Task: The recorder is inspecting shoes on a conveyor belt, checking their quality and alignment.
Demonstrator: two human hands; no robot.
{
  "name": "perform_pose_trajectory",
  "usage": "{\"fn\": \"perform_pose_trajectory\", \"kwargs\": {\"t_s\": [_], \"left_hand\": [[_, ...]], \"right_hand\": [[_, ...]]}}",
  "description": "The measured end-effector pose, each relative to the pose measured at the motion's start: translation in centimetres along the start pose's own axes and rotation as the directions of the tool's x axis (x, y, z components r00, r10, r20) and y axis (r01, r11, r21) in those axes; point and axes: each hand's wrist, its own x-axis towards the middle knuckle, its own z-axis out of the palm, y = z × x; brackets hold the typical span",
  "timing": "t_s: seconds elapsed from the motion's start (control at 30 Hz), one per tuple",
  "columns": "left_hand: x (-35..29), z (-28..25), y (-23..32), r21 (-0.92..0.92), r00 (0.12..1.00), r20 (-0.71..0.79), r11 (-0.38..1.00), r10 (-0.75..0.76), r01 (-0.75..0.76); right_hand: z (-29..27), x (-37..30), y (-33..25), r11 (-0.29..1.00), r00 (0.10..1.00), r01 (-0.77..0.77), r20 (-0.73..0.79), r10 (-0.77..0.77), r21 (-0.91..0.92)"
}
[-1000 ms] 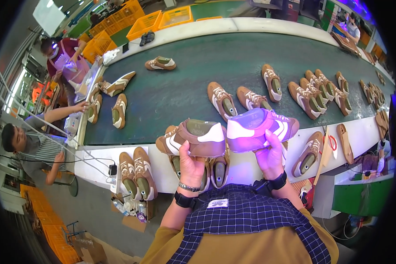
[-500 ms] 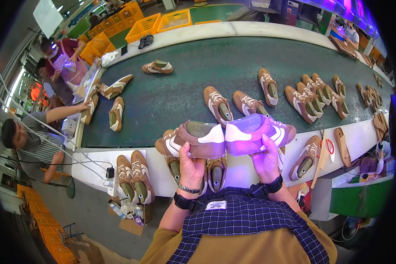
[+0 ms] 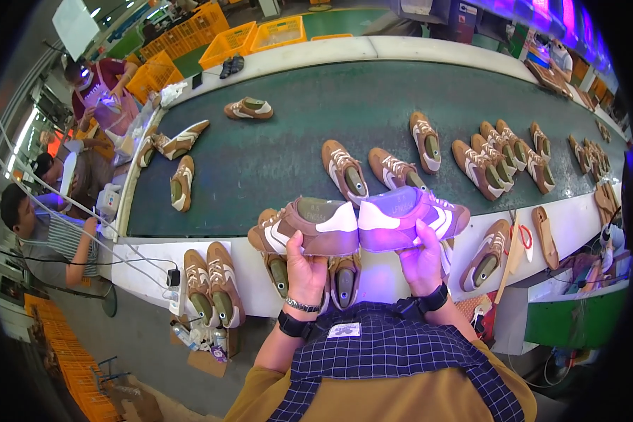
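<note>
My left hand grips a brown sneaker with white trim, thumb on its side and fingers underneath. Its mate, a second brown sneaker lit violet, is held the same way in my right hand. The two shoes are raised heel to heel, soles down, toes pointing outward, each with a green last inside. Below them, partly hidden by my hands, more sneakers stand on the white ledge. A pair of sneakers sits left of my arm; a single sneaker lies to the right.
Beyond the ledge runs a green conveyor belt carrying several brown sneakers. Red-handled scissors and a brown shoe-shaped piece lie at right. Co-workers are along the left side; yellow crates stand behind the belt.
A co-worker at left has drawn an arm back from the belt's edge, and a shoe under that hand is gone from there. My hands and both sneakers have barely moved.
</note>
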Motion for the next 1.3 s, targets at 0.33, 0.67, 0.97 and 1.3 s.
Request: {"fn": "perform_pose_trajectory", "kwargs": {"t_s": [0.33,0.67,0.97,1.3], "left_hand": [[-0.5,0.6,0.0,0.021,0.998,0.000,0.998,0.064,-0.064],[-1.1,1.0,0.7,0.135,0.995,0.026,0.986,0.096,-0.098],[2.8,-1.1,2.6,0.099,0.991,0.127,0.995,-0.038,0.026],[17.4,-9.0,11.2,0.422,0.967,-0.117,0.893,0.226,-0.158]], "right_hand": [[-0.5,0.1,0.0,1.000,1.000,0.009,0.001,-0.009,-0.010],[-1.0,0.3,-1.0,0.995,0.999,0.041,0.019,-0.039,-0.094],[-4.6,0.9,-0.4,0.997,0.995,-0.070,0.071,0.073,-0.036],[-4.9,1.6,-0.1,0.822,0.829,-0.543,0.051,0.557,-0.170]]}}
